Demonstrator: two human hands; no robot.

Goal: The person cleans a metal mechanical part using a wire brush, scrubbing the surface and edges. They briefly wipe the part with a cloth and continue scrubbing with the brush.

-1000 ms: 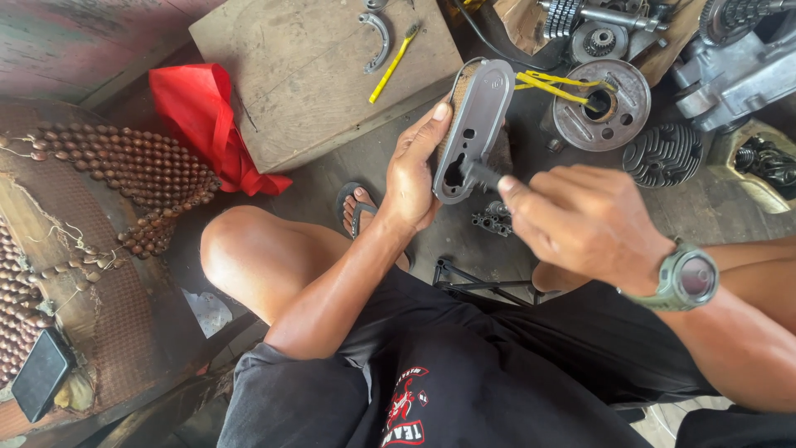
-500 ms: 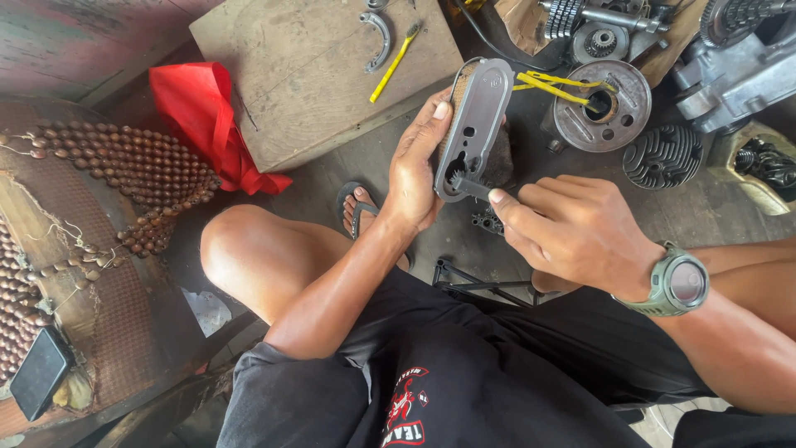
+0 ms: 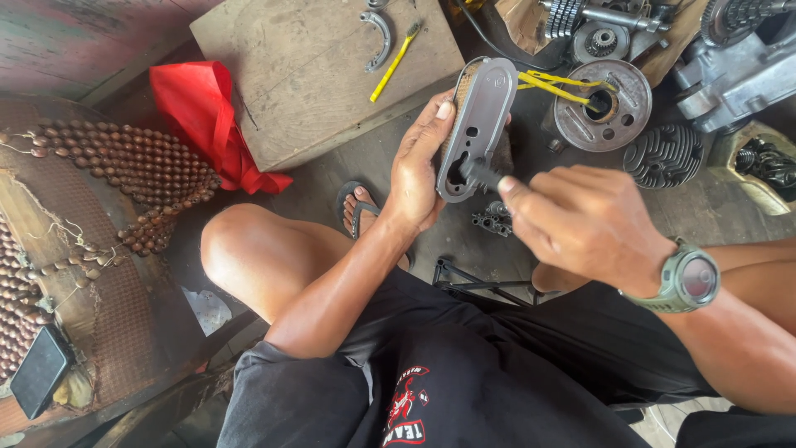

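My left hand (image 3: 417, 170) grips a long grey metal cover plate (image 3: 478, 116) by its left edge and holds it upright over the floor. My right hand (image 3: 580, 220), with a green watch on the wrist, is closed on a small dark brush (image 3: 481, 174). The brush's head presses against the lower opening of the plate. Most of the brush handle is hidden inside my fingers.
A wooden board (image 3: 323, 70) carries a yellow toothbrush (image 3: 395, 60) and a curved metal part (image 3: 379, 33). A red cloth (image 3: 207, 120) lies left of it. Engine parts lie at top right: a round plate (image 3: 601, 104), a finned cylinder (image 3: 663, 153), a casing (image 3: 734, 70). A beaded mat (image 3: 108, 182) covers the left.
My right hand swung down and left with the brush against the plate's lower end, then came back up to the right. The left hand kept the plate nearly still.
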